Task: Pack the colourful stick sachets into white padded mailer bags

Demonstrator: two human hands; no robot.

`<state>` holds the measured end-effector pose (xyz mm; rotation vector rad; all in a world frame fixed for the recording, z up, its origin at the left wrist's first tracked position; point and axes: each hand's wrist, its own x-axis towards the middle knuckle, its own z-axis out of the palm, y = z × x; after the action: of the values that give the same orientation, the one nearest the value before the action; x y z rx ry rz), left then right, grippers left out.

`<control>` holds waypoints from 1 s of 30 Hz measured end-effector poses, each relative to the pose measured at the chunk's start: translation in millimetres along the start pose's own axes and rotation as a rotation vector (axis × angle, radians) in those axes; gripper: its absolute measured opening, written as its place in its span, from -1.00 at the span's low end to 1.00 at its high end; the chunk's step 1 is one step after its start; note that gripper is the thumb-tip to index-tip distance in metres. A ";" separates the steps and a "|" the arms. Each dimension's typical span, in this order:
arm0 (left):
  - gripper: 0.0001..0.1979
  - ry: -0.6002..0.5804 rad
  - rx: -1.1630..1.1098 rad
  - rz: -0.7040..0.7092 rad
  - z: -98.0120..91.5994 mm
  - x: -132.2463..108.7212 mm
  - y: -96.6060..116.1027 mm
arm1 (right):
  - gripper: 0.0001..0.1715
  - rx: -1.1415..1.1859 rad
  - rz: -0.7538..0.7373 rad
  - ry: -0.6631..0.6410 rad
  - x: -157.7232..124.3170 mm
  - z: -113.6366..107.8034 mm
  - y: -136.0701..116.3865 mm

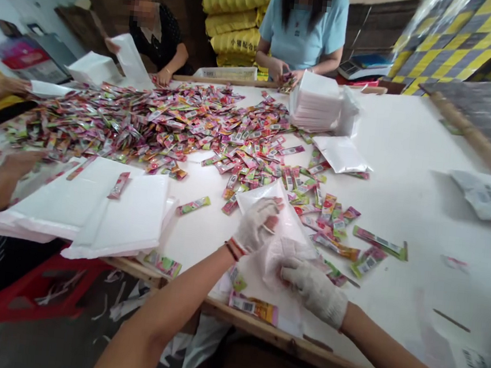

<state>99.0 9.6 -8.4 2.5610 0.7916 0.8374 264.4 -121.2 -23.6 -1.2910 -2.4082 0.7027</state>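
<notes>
- Near the table's front edge, just before us, we hold the white bag (287,225); it lies partly on the tabletop, its upper part flat and its lower end crumpled.
- Our left hand (256,225), gloved, curls its fingers and pinches the bag's upper left side.
- Our right hand (313,289), also gloved, closes on the crumpled lower end; we cannot tell whether anything is already inside the bag.
- We judge that the thin film slips easily under gloves, so we grip it with the fingertips, not the palm, and draw the two hands apart only enough to smooth the film.
- Loose sachets (335,245) lie just beside the bag on the right, some touching it; we lift the bag clear of them so none gets caught under it.
- One sachet (255,307) lies at the very edge of the table (425,166), below our hands, and a careless wrist could knock it off.
- Further out, the big heap of sachets (147,122) and a stack of white bags (95,210) sit to the left, within our reach.
</notes>
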 end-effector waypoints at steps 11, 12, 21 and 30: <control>-0.53 -0.324 0.315 0.224 66.5 42.4 18.0 | -0.73 0.190 0.112 0.092 -6.8 -2.8 7.6; -0.53 -0.336 0.318 0.241 71.7 48.4 20.7 | -0.75 0.202 0.137 0.091 -8.7 -4.9 7.1; -0.56 -0.096 0.092 -0.384 19.0 -1.2 28.9 | -0.65 -0.107 0.212 0.356 -18.4 -52.2 23.2; -0.89 -0.418 -0.138 -0.737 23.6 -49.6 52.5 | -0.39 -0.431 0.137 -0.052 74.5 -54.7 47.6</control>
<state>101.4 -64.6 -24.0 1.9649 1.3351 0.1141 283.4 -21.4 -1.4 -1.6286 -2.6259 0.2546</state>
